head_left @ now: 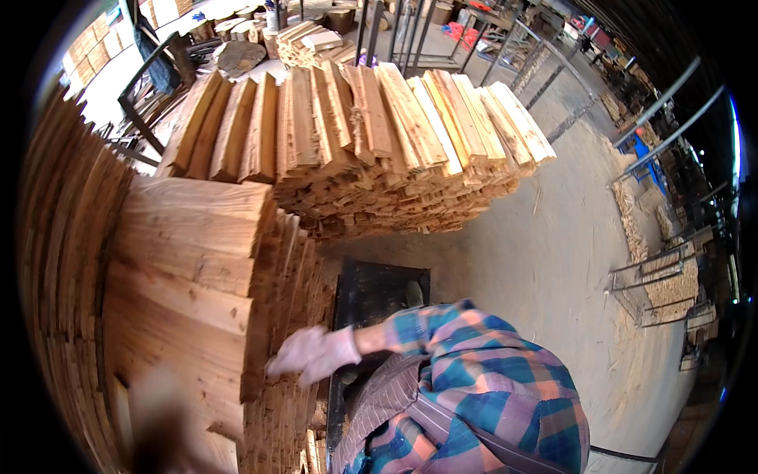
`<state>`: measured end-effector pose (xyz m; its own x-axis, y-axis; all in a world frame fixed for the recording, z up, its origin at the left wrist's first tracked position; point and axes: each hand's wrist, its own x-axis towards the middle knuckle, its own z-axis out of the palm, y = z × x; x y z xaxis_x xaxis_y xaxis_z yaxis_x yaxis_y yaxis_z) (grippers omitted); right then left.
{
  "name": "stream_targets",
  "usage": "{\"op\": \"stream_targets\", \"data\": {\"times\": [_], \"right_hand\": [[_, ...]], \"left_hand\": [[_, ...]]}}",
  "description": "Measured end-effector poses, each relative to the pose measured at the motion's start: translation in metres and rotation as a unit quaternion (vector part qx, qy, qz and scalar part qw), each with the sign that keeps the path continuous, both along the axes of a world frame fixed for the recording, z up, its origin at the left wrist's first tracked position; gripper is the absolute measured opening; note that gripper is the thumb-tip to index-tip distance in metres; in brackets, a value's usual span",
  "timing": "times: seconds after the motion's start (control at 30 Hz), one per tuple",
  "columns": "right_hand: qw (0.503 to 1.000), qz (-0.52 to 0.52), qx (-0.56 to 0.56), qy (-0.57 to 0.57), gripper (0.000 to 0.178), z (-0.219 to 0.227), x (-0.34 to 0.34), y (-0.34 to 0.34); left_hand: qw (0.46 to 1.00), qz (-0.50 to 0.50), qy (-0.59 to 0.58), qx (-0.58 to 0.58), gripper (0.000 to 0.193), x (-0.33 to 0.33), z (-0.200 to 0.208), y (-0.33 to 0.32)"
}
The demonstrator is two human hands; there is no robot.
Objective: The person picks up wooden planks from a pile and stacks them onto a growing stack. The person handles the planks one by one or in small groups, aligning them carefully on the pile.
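Note:
My right hand (314, 353), in a pale glove, reaches left from a plaid sleeve to the side of a tall stack of boards (193, 272). Its fingers look stretched out, somewhat blurred, with nothing seen in them; whether they touch the wood is unclear. Wide, reddish-brown boards lie side by side on top of this stack. Low at the left, a pale and brown smear over the boards appears to be my left hand (162, 403). Motion hides its fingers and anything they may hold.
Ahead stands a large pile of split wood slats (379, 158). Another tall board stack (67, 261) rises at the far left. A black platform (379, 276) sits by my body. Metal racks (651, 276) line the right side, beyond the concrete floor (553, 261).

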<state>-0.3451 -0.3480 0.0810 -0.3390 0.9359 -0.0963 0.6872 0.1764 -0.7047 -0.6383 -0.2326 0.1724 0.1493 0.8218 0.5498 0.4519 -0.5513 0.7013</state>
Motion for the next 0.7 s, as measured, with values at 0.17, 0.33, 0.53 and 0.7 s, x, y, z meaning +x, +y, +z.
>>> {"op": "stream_targets", "data": {"times": [0.17, 0.33, 0.53, 0.7], "right_hand": [[0.932, -0.342, -0.120, 0.004, 0.071, -0.113, 0.194, -0.126], [0.518, -0.709, -0.051, 0.476, 0.042, -0.190, 0.375, -0.199], [0.265, -0.731, 0.045, 0.627, 0.042, -0.248, 0.516, -0.187], [0.152, -0.691, 0.144, 0.691, 0.043, -0.266, 0.538, -0.167]], "left_hand": [[0.901, -0.180, -0.166, -0.358, 0.052, 0.245, -0.063, -0.078], [0.734, -0.348, -0.135, -0.568, 0.062, 0.425, -0.157, -0.140], [0.721, -0.380, -0.027, -0.579, 0.071, 0.618, -0.219, -0.172], [0.805, -0.389, 0.126, -0.429, 0.084, 0.733, -0.261, -0.157]]}}
